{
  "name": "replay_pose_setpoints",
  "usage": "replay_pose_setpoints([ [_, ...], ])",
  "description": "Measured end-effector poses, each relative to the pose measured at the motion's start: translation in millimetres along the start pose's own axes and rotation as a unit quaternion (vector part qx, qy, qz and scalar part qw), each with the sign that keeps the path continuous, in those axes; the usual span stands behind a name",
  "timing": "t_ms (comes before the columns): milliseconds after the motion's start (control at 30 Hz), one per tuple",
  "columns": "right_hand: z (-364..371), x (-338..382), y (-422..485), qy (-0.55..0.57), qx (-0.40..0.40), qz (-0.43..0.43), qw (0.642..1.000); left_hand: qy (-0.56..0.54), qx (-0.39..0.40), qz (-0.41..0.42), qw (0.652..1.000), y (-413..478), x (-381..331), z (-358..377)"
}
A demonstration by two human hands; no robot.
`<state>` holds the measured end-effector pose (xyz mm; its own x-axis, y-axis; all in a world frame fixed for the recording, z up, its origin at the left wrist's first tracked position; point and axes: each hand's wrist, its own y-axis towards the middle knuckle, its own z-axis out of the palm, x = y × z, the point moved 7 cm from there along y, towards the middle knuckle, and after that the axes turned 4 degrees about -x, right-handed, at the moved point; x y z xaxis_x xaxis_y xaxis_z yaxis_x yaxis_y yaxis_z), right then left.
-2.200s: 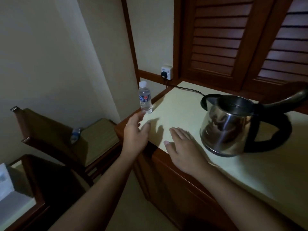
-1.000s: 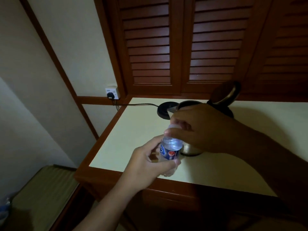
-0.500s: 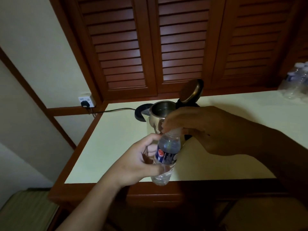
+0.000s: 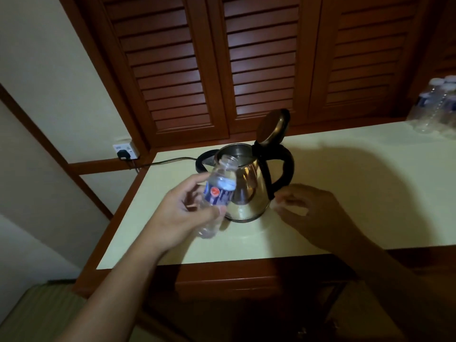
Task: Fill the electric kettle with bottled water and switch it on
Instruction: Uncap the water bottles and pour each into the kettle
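Bottle (image 4: pixel 219 191), uncapped, leans neck-first toward open kettle (image 4: pixel 249 188), left fingers (image 4: pixel 195 180) curled round it, right fingers (image 4: pixel 294 193) pinching cap (image 4: pixel 274 205)

Bottle (image 4: pixel 219 193) uncapped, tilted toward kettle (image 4: pixel 249 186), right hand (image 4: pixel 318 215) withdrawn holding cap (image 4: pixel 274 205)

kettle (image 4: pixel 249 191): 1 | held bottle (image 4: pixel 219 191): 1 | cap (image 4: pixel 273 204): 1 | left hand (image 4: pixel 182 218) + right hand (image 4: pixel 313 213): 2

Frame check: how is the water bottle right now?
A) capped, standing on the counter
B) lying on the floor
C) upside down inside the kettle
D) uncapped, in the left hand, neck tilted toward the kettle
D: the bottle has an open neck leaning toward the kettle, gripped by the left hand; the right hand pinches the cap.
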<state>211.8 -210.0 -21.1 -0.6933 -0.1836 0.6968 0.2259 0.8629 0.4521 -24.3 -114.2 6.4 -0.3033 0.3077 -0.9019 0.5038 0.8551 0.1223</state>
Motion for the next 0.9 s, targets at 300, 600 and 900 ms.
replay_pose_setpoints([
  [300, 54, -58, -29, -0.124, 0.057, 0.033, 0.99, 0.274, -0.03, 0.052, 0.96, 58, -32, -48],
  [600, 57, -63, -34, -0.176, 0.07, 0.094, 0.977, 0.618, -0.047, 0.182, 0.763, 91, -66, -35],
  [900, 64, -76, -35, -0.195, 0.082, 0.091, 0.973, 0.674, -0.081, 0.245, 0.692, 91, -78, -16],
])
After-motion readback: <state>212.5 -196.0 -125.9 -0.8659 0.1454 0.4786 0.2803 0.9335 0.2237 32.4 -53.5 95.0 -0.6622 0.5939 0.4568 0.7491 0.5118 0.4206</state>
